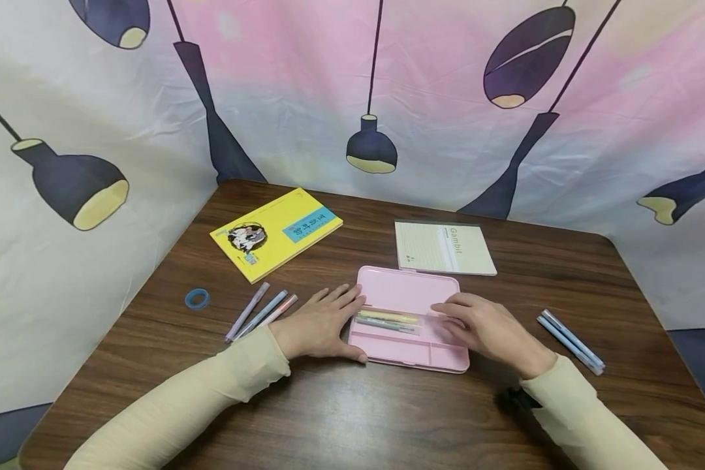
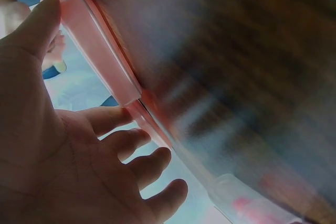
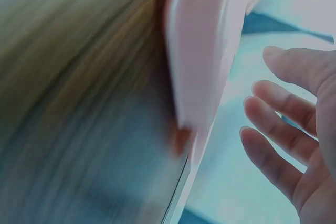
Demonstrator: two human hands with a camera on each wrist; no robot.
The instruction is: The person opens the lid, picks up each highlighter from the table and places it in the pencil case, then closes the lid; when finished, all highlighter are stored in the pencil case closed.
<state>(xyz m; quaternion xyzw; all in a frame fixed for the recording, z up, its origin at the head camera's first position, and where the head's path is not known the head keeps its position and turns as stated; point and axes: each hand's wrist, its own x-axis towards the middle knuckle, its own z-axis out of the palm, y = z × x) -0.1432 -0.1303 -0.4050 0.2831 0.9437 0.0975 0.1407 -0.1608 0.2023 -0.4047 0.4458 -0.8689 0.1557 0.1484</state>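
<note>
An open pink pencil case (image 1: 408, 287) lies on the table, its lid folded back. Inside it rest several slim pens (image 1: 388, 320), one of them yellow. My left hand (image 1: 326, 320) spreads along the case's left side, the thumb at its front corner; in the left wrist view the thumb and index finger touch the pink case (image 2: 100, 51). Over the right half of the case hovers my right hand (image 1: 484, 329), its fingers loosely bent. The right wrist view shows those fingers (image 3: 273, 145) holding nothing, apart from the case wall (image 3: 202, 51).
Left of the left hand lie a purple pen (image 1: 248, 311), a blue pen (image 1: 263, 313) and a pink pen (image 1: 282, 308). A blue tape ring (image 1: 196, 299) and a yellow book (image 1: 276, 235) are farther left. Behind the case sits a pale notebook (image 1: 444, 248); two blue pens (image 1: 571, 342) lie right.
</note>
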